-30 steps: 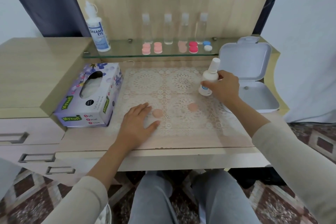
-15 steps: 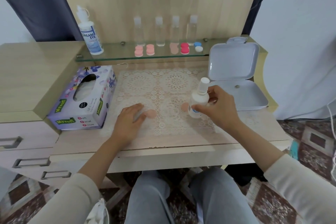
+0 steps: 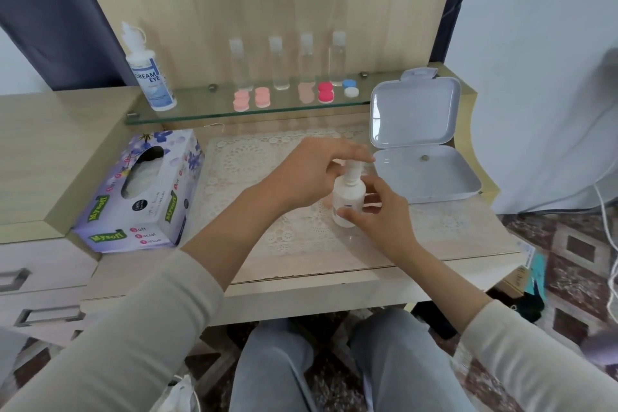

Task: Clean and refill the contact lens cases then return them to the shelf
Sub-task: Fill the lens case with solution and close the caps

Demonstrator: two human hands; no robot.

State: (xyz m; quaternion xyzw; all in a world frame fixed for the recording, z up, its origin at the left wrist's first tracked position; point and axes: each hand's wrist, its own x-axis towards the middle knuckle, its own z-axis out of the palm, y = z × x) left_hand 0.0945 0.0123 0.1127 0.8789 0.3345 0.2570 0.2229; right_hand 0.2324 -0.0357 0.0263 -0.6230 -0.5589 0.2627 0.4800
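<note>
My right hand (image 3: 378, 214) grips a small white bottle (image 3: 347, 199) upright over the lace mat (image 3: 240, 160). My left hand (image 3: 311, 174) reaches across and its thumb and fingers close round the bottle's cap (image 3: 352, 170). The two pink lens case pieces on the mat are hidden behind my left hand and arm. On the glass shelf (image 3: 200, 114) lie several lens cases: two pink pairs (image 3: 241, 100), a pale pink one (image 3: 306, 92), a red one (image 3: 326, 92) and a blue and white one (image 3: 350, 88).
A large solution bottle (image 3: 150, 77) stands at the shelf's left end, with several clear bottles (image 3: 277, 63) behind the cases. A tissue box (image 3: 143, 191) lies left of the mat. An open white plastic box (image 3: 421, 174) sits on the right.
My left hand left the pink case piece on the mat and moved right to the bottle's cap. My right hand brought the bottle slightly nearer and lifted it.
</note>
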